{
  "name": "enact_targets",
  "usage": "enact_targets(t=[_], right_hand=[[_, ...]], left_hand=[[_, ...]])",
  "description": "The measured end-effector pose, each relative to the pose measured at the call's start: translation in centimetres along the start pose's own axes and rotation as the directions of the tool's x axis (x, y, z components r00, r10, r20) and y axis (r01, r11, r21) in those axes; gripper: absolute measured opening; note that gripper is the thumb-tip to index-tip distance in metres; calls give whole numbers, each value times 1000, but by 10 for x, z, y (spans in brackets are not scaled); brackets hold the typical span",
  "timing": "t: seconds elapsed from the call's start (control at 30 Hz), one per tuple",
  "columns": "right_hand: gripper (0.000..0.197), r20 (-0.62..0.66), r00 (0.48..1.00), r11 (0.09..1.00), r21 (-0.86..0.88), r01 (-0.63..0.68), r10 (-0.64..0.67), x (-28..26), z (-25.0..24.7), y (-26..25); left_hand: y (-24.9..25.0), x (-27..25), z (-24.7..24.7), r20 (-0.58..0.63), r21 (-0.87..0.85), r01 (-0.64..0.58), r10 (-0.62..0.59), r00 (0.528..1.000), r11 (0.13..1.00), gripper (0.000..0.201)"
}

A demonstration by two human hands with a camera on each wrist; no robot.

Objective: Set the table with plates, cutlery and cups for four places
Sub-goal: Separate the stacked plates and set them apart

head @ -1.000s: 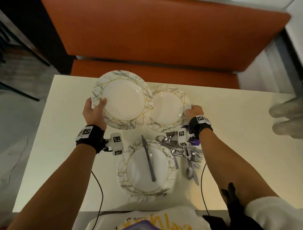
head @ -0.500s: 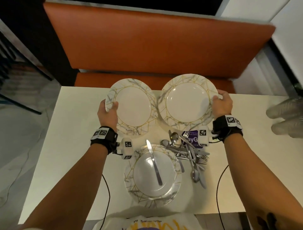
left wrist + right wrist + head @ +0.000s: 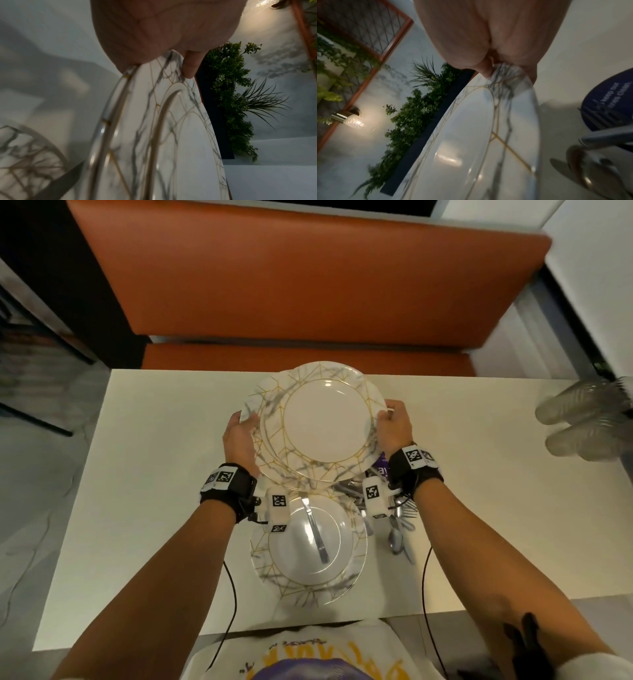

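Note:
Two white marbled plates with gold lines overlap above the middle of the table. My right hand [image 3: 394, 422] grips the right rim of the upper plate [image 3: 325, 426]. The lower plate [image 3: 255, 402] peeks out at the left, and my left hand [image 3: 239, 436] holds its left rim. The left wrist view shows both plate rims [image 3: 137, 121] stacked close, with a finger [image 3: 189, 67] behind them. A third plate [image 3: 308, 563] lies at the near edge with a knife [image 3: 315, 532] on it. A heap of cutlery [image 3: 397, 529] lies to its right, partly under my right wrist.
Clear plastic cups [image 3: 589, 419] lie on their sides at the table's right edge. A purple round sticker [image 3: 607, 100] is on the table under the cutlery. An orange bench [image 3: 291, 285] stands beyond the white table [image 3: 154, 474]'s far edge.
The two plates, held side by side before, have come together; the right one now lies over the left one. Both hands moved inward.

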State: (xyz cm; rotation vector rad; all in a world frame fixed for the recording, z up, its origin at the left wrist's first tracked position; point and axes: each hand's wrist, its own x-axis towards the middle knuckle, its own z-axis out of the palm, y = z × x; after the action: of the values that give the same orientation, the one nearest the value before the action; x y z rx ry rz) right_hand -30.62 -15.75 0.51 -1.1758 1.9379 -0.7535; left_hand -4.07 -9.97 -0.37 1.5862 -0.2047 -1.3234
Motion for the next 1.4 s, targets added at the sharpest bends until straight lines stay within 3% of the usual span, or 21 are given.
enact_targets(t=[0.23, 0.4, 0.53, 0.6, 0.67, 0.83, 0.93, 1.03, 1.2, 1.4], right_hand=[[36, 40, 999, 996, -85, 22, -18, -22, 18, 2], [38, 17, 999, 990, -137, 38, -36, -35, 23, 4], [38, -1, 996, 989, -122, 84, -85, -41, 19, 9], [38, 29, 992, 986, -107, 127, -125, -46, 12, 10], [37, 101, 984, 986, -61, 156, -149, -52, 6, 12], [36, 231, 971, 998, -16, 66, -61, -62, -2, 40], [22, 243, 969, 985, -150, 90, -51, -74, -16, 63], [22, 350, 937, 938, -325, 119, 2, -93, -23, 92], [23, 339, 932, 795, -597, 106, 130, -130, -23, 126], [49, 295, 912, 775, -631, -37, 284, -149, -3, 154]], left_hand=[[-4, -8, 2, 8, -27, -12, 13, 1000, 1000, 38], [-9, -15, 2, 79, -39, 17, -14, 997, 999, 40], [-19, -27, 1, 119, 138, -92, 75, 990, 986, 61], [-27, -31, -5, 86, 119, -119, 109, 990, 986, 71], [-34, -37, -13, 35, 123, -174, 171, 985, 977, 69], [-49, -54, -35, -51, 149, -286, 296, 954, 947, 67], [-57, -67, -47, -106, 145, -336, 352, 930, 931, 63], [-67, -77, -61, -172, 123, -361, 378, 910, 925, 59], [-77, -86, -77, -203, 108, -365, 380, 902, 925, 46], [-65, -75, -85, -157, 102, -369, 381, 911, 924, 42]])
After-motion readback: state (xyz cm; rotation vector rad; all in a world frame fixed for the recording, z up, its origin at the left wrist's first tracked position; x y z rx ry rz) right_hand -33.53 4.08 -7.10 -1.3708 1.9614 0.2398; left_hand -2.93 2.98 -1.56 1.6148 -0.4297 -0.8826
